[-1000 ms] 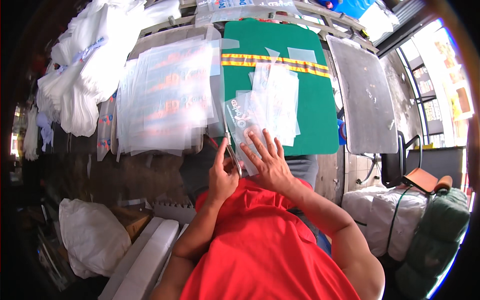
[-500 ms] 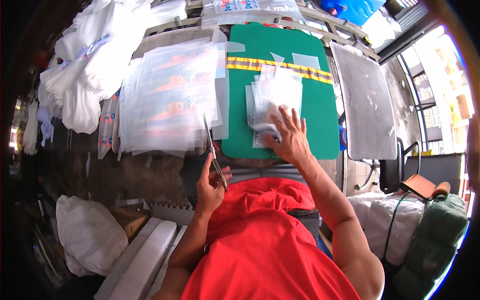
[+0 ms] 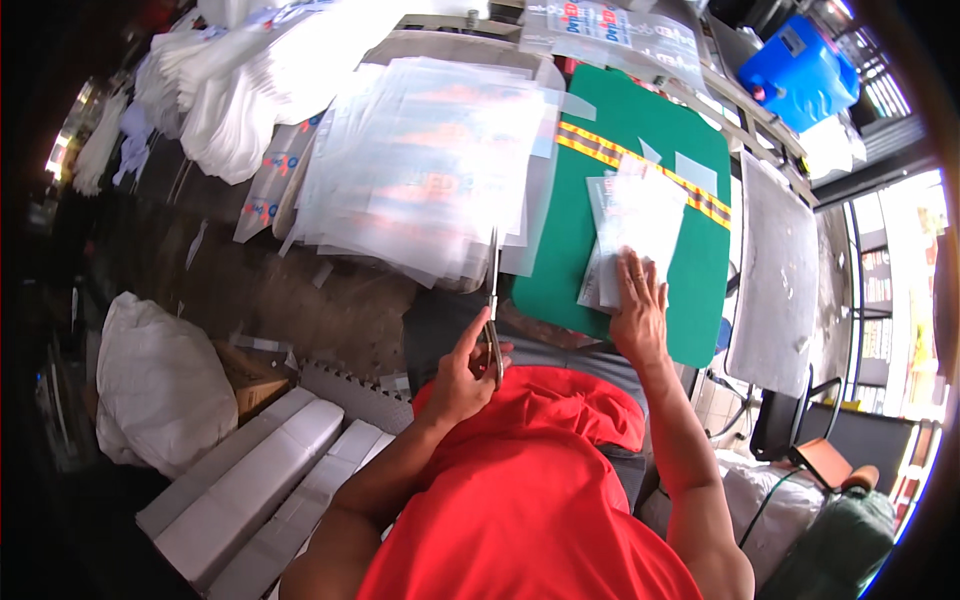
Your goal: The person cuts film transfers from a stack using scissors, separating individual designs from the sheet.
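The left hand (image 3: 462,372) is closing its grip around the handles of scissors (image 3: 493,300), blades pointing up and away. The right hand (image 3: 637,312) is pressing flat, fingers spread, on clear plastic bags (image 3: 630,225) lying on the green mat (image 3: 580,240) just right of the scissors.

A wide stack of clear printed bags (image 3: 420,170), marked in orange and blue, lay left of the green mat (image 3: 590,250). A smaller pile of clear packets (image 3: 635,225) rested on that mat, and more printed bags (image 3: 600,22) lay at the far edge.
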Demonstrator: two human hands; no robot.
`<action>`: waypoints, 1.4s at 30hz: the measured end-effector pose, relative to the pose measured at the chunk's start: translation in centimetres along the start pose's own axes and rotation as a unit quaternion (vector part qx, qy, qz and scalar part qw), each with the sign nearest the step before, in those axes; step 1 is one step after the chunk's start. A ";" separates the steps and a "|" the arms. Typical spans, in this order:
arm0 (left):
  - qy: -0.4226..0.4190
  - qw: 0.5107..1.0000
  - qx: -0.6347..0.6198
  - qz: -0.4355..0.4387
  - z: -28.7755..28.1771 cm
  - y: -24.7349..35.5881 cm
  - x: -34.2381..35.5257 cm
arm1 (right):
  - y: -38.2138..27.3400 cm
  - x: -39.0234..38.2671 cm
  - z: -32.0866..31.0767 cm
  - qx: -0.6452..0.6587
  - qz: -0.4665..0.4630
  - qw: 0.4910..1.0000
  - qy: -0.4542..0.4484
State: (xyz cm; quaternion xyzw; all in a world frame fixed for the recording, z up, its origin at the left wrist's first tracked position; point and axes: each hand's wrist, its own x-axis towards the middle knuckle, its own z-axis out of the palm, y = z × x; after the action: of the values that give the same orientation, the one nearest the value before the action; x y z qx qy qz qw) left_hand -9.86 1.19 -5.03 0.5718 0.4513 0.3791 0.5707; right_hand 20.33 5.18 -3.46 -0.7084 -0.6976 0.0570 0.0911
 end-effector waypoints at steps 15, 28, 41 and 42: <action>0.144 0.983 -0.115 -0.019 -2.4 1.4 -1.8 | -17.4 14.8 3.2 0.122 -0.221 0.967 0.031; 0.206 0.969 -0.131 -0.045 -4.3 0.0 -2.5 | -16.9 17.0 1.8 0.189 -0.224 0.953 -0.080; 0.220 0.965 -0.139 -0.031 -3.8 -1.0 -2.3 | -19.9 15.4 2.1 0.121 -0.226 0.967 -0.007; 0.227 0.964 -0.131 -0.035 -4.0 -1.0 -2.4 | -20.7 15.5 2.1 0.115 -0.224 0.968 -0.012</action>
State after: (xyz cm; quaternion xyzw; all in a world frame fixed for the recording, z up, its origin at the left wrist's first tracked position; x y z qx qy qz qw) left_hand -14.50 0.08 -5.61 0.3748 0.5350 0.5347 0.5361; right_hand 0.02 21.01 -0.44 -0.5186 -0.8280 0.1233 0.1740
